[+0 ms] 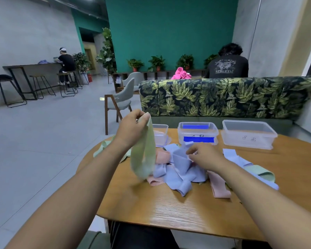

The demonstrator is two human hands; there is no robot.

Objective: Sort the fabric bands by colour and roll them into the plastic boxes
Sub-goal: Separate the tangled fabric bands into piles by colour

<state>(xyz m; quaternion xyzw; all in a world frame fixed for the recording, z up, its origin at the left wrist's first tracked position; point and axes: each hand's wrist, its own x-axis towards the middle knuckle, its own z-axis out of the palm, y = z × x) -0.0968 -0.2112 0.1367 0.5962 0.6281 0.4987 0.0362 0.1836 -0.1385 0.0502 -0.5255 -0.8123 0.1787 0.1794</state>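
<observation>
Pale green band (pixel 144 150), lilac and pink bands (pixel 180 169), leaf-patterned sofa (pixel 223 96).

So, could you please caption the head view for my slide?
Left hand holds up a green band; right hand pinches a blue band.

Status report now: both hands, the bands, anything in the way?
Left hand holds green band up. Right hand pinches blue band in the pile. Leftmost box partly hidden behind green band.
</observation>
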